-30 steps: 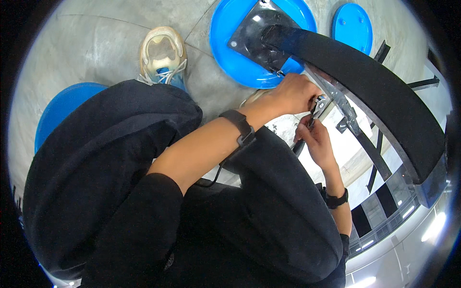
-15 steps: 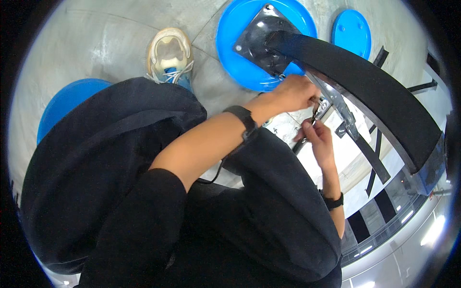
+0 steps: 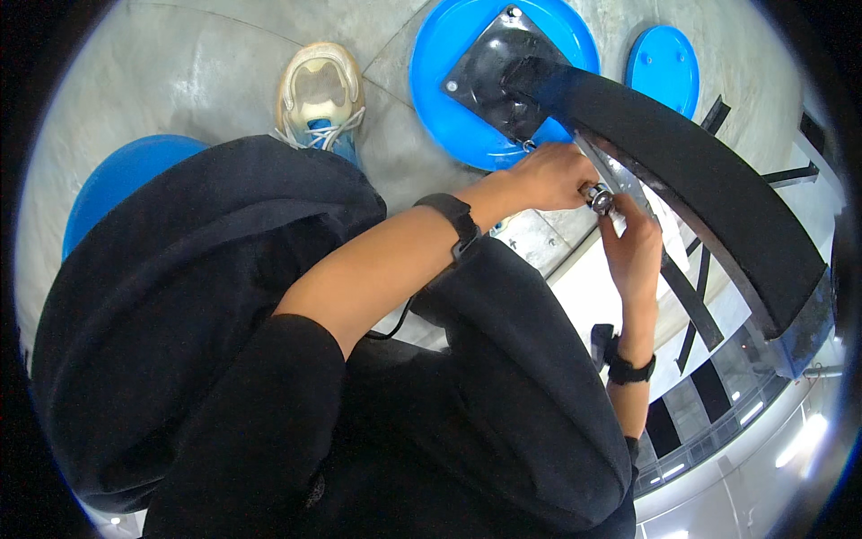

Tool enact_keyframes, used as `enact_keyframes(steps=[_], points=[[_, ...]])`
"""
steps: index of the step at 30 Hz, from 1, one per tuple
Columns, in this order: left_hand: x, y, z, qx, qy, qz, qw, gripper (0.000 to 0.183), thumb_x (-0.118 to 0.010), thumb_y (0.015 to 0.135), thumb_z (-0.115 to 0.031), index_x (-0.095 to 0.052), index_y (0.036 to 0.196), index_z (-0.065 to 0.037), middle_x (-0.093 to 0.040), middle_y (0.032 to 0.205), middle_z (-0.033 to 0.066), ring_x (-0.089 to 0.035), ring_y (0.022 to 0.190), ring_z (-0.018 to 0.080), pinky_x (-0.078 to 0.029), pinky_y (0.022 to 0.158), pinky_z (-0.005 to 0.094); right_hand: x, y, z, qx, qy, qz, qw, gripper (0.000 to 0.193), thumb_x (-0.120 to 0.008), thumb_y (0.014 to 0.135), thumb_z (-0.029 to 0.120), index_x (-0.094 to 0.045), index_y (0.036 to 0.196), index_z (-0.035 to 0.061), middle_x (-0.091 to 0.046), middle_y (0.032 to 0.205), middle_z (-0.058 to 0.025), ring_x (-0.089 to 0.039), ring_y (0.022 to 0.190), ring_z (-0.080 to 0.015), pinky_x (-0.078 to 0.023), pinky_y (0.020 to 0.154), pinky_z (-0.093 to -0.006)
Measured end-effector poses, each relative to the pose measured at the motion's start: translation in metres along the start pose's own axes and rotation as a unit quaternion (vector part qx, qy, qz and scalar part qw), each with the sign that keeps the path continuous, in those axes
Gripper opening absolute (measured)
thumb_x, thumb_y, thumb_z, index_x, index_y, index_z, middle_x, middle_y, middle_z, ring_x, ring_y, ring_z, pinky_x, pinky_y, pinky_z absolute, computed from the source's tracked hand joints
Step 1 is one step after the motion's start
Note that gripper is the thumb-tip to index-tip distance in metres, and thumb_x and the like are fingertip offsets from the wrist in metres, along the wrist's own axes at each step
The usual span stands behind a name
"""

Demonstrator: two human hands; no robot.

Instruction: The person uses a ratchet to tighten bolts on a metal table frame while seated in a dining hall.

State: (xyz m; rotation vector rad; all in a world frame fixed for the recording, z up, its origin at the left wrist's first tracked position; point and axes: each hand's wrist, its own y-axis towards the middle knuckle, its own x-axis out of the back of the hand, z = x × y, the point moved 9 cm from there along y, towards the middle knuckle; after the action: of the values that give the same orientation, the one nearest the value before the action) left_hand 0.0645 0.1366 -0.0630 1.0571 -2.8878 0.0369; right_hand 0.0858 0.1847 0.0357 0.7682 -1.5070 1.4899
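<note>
While the left hand (image 3: 555,176) is grasping a silver metal tool (image 3: 600,199) at the frame's upper right of centre, the right hand (image 3: 636,241) is touching it; whether that one is gripping, I cannot tell.

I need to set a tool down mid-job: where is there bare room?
Bare grey floor lies left of the shoe, above the left-edge blue disc; a narrower strip separates shoe and big blue disc. Crowded: where left hand and right hand meet at the shiny metal part, beside the black curved beam.
</note>
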Motion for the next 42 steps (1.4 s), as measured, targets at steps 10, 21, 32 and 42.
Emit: enact_keyframes(steps=[10,21,32,42], points=[[0.003,0.011,-0.003,-0.036,0.004,-0.121,0.992,0.011,-0.065,0.068,-0.017,-0.062,0.069,-0.007,-0.06,0.065,0.0151,-0.06,0.066,0.0353,-0.046,0.06,0.045,-0.007,0.001,-0.004,-0.024,0.087,0.054,0.994,0.011,-0.058,0.083,0.008,-0.055,0.087,-0.0022,-0.059,0.066,-0.0168,-0.057,0.057,-0.0319,-0.045,0.056,-0.0337],[-0.012,0.013,-0.013,-0.026,0.056,-0.008,0.998,0.009,-0.065,0.066,-0.016,-0.063,0.072,-0.01,-0.062,0.071,0.0146,-0.061,0.068,0.0355,-0.048,0.064,0.0456,-0.048,-0.033,-0.012,-0.231,0.449,0.155,0.849,0.014,-0.054,0.089,0.014,-0.054,0.088,0.0001,-0.062,0.069,-0.0044,-0.06,0.064,-0.0108,-0.044,0.057,-0.0225],[-0.021,0.008,-0.003,0.005,0.042,0.093,0.995,0.008,-0.063,0.063,-0.014,-0.062,0.066,-0.008,-0.061,0.068,0.0156,-0.061,0.068,0.0349,-0.047,0.062,0.0445,0.011,-0.005,0.002,0.007,-0.015,-0.056,0.998,0.013,-0.059,0.08,0.004,-0.057,0.092,-0.0014,-0.061,0.079,-0.0199,-0.062,0.074,-0.0337,-0.047,0.063,-0.0365],[-0.004,0.004,-0.007,-0.032,0.035,-0.054,0.997,0.008,-0.065,0.065,-0.015,-0.06,0.067,-0.009,-0.06,0.065,0.0146,-0.06,0.065,0.0344,-0.047,0.06,0.0442,-0.039,-0.018,-0.009,-0.107,0.366,0.145,0.913,0.013,-0.059,0.084,0.007,-0.055,0.088,-0.0045,-0.062,0.074,-0.0088,-0.061,0.068,-0.015,-0.046,0.06,-0.0288]])
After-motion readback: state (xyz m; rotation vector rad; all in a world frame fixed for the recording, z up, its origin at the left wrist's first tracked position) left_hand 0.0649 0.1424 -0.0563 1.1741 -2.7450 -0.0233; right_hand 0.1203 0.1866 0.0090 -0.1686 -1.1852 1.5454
